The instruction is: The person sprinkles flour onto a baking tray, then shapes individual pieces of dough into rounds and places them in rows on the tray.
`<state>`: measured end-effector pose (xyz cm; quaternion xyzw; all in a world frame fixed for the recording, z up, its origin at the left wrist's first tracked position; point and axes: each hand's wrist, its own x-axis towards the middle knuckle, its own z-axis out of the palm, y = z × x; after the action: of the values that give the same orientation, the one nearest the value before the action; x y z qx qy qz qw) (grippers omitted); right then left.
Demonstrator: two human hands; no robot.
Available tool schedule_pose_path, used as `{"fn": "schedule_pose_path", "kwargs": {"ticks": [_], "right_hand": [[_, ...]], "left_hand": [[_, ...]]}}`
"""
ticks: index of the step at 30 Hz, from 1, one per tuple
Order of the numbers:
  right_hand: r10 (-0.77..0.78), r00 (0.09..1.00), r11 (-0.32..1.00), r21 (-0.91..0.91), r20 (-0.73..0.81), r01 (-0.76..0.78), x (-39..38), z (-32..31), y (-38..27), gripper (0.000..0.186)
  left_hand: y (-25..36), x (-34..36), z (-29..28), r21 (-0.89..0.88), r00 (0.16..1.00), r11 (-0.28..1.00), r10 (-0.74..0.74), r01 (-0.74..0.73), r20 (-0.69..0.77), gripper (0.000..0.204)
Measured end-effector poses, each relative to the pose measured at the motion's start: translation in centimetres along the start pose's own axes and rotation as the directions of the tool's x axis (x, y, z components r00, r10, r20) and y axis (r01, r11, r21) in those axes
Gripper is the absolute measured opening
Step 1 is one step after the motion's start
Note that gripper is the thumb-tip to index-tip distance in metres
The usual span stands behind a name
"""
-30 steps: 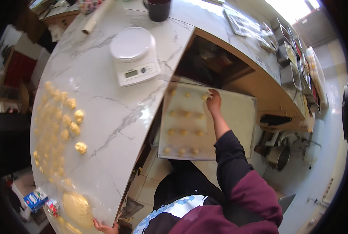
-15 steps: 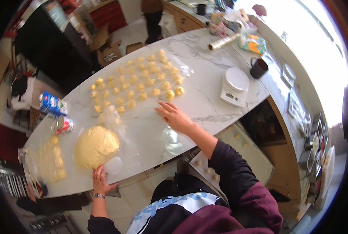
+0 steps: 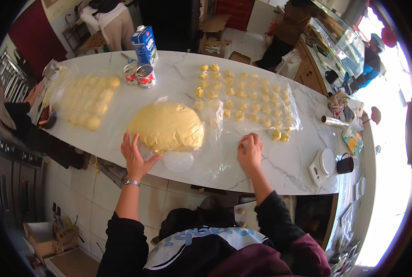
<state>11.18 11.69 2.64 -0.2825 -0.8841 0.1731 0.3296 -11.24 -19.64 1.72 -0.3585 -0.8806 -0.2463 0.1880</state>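
A large mound of yellow dough lies under clear plastic film on the marble table. My left hand is open at the mound's near left side, fingers spread and thumb toward it. A pale round translucent piece rests against the dough's near edge. To the right of the dough, my right hand is low over the tabletop with curled fingers; something pale shows between thumb and fingers, too unclear to name. Rows of small dough pieces lie beyond it under plastic, with two uncovered dough pieces at the near corner.
Film-covered dough balls lie at the left. Two cans and a blue carton stand behind the mound. A white scale and dark mug are at the right. Other people stand around the table and room.
The view has swung left. My right hand has come down closer to the dough mound and its fingers have curled. My left hand has spread its fingers beside the mound.
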Motion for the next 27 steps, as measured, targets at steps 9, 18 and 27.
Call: {"fn": "schedule_pose_path", "kwargs": {"ticks": [9,18,27], "right_hand": [[-0.031,0.987,0.998,-0.042,0.157,0.038,-4.0,-2.5,4.1,0.022],[0.072,0.937,0.884,0.412,0.343,-0.219,-7.0,-2.6,0.7,0.022],[0.013,0.971,0.963,0.259,0.239,-0.077,-4.5,0.3,-2.2,0.022]], "left_hand": [[-0.1,0.1,-0.3,0.014,0.962,0.975,-0.220,0.221,0.163,0.121],[0.4,0.9,-0.4,-0.002,0.965,0.976,-0.216,0.218,0.147,0.114],[0.6,0.9,0.4,-0.027,0.977,0.983,-0.180,0.184,0.116,0.110]]}}
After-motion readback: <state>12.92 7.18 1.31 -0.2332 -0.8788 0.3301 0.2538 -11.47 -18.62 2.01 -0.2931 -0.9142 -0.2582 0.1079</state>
